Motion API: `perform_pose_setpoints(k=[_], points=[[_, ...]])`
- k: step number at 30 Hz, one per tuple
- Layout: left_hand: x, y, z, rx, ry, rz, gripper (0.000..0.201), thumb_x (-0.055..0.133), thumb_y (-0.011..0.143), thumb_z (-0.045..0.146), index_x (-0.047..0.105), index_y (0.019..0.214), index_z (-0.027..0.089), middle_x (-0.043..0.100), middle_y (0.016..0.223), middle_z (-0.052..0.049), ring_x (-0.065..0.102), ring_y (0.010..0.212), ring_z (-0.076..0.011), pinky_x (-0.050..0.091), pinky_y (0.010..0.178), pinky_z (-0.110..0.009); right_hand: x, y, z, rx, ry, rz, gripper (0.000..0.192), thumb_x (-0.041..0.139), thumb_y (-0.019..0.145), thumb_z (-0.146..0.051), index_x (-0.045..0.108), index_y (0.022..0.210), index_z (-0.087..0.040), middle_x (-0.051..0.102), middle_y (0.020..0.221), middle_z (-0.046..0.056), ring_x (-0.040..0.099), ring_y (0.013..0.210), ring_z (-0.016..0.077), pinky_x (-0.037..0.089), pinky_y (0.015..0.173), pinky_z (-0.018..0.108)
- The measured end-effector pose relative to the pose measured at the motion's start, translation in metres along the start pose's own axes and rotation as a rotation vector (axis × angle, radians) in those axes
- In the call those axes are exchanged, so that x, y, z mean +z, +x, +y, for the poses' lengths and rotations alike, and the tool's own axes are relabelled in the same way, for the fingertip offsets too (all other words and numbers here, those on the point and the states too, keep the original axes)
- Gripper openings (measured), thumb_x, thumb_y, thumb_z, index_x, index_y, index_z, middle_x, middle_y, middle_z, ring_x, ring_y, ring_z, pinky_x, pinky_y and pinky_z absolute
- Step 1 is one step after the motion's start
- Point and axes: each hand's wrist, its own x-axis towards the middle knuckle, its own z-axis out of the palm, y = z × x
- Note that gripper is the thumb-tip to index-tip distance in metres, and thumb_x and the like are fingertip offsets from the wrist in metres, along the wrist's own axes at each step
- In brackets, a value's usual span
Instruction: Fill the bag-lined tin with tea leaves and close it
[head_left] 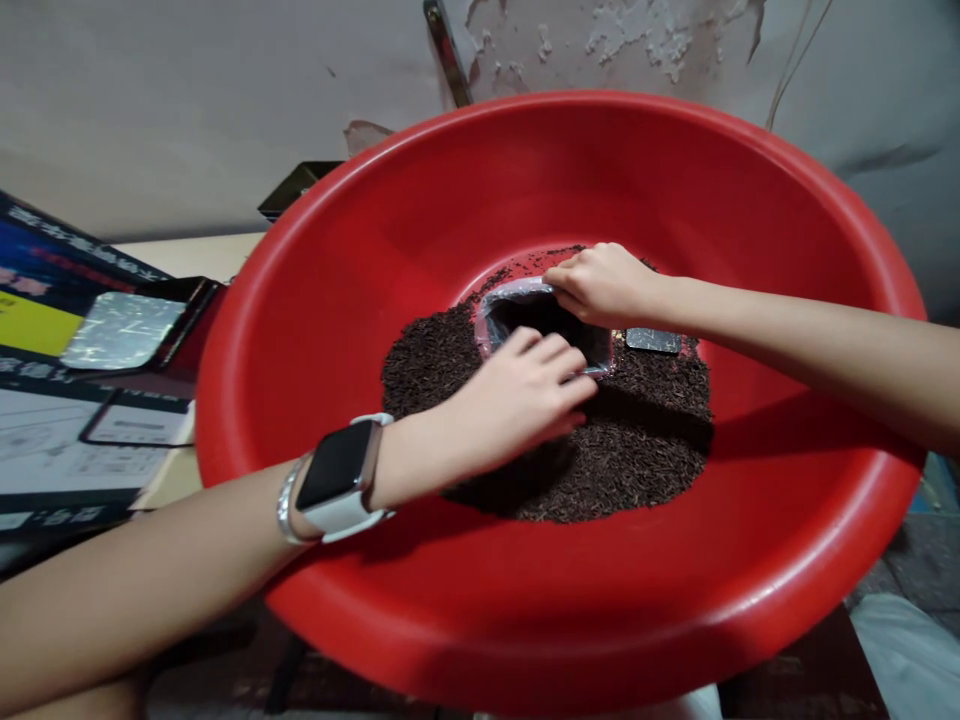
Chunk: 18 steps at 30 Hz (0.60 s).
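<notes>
A large red basin (787, 400) holds a heap of dark, loose tea-like leaves (622, 460). In the heap stands a pouch (491, 325) with a silvery inside, its mouth facing up. My right hand (604, 285) is closed on the pouch's far right rim. My left hand (525, 385), palm down, is over the near edge of the pouch, above the leaves. Its fingers are bent and slightly apart, and nothing shows in them. The palm's underside is hidden. A small silvery lid-like piece (652, 341) lies on the leaves right of the pouch.
Left of the basin are a printed box (82, 440) and a dark red container (187, 330) with a silvery end (124, 330). Behind the rim sits a dark open box (300, 188). A wall with peeling paint (637, 40) rises behind.
</notes>
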Motion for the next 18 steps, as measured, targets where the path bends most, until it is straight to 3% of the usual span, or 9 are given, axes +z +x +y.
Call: perform_pose_setpoints(k=[3,6,8,12,18], points=[[0.01,0.0,0.016,0.202,-0.187,-0.323,0.044,0.064,0.088,0.039,0.058,0.127,0.019,0.059,0.126,-0.014,0.053,0.116,-0.0289,0.045,0.094,-0.04,0.001,0.0,0.001,-0.028,0.005,0.014,0.029,0.038,0.092,-0.021,0.065,0.101,-0.012,0.065,0.087,0.011,0.054,0.078,0.0194,0.029,0.069,0.031],[0.026,-0.004,0.018,0.102,-0.259,-0.64,0.069,0.074,0.079,0.036,0.047,0.14,0.018,0.047,0.142,-0.021,0.044,0.13,-0.0383,0.046,0.096,-0.048,0.0,0.0,0.002,-0.03,-0.018,0.001,0.03,0.037,0.092,-0.02,0.064,0.101,-0.012,0.064,0.087,0.012,0.054,0.077,0.0194,0.028,0.067,0.031],[0.035,-0.006,0.015,0.016,-0.288,-0.772,0.075,0.073,0.08,0.035,0.039,0.146,0.02,0.037,0.149,-0.024,0.037,0.136,-0.0422,0.044,0.098,-0.052,0.0,-0.001,0.001,-0.029,-0.027,-0.004,0.03,0.037,0.092,-0.02,0.064,0.101,-0.012,0.064,0.087,0.012,0.054,0.077,0.0196,0.027,0.067,0.031],[0.047,-0.006,0.011,0.02,-0.437,-0.739,0.08,0.064,0.085,0.04,0.023,0.153,0.027,0.028,0.154,-0.023,0.032,0.139,-0.0415,0.04,0.102,-0.048,-0.001,-0.001,0.0,-0.03,-0.031,-0.004,0.029,0.038,0.092,-0.019,0.064,0.102,-0.012,0.064,0.088,0.012,0.053,0.077,0.0198,0.027,0.067,0.032],[0.052,-0.007,0.02,0.08,-0.599,-0.692,0.054,0.055,0.091,0.039,0.041,0.14,0.021,0.043,0.142,-0.021,0.048,0.129,-0.0355,0.043,0.1,-0.041,0.0,0.0,0.0,-0.022,-0.034,-0.014,0.029,0.039,0.092,-0.02,0.065,0.102,-0.013,0.065,0.088,0.012,0.053,0.076,0.019,0.027,0.066,0.031]])
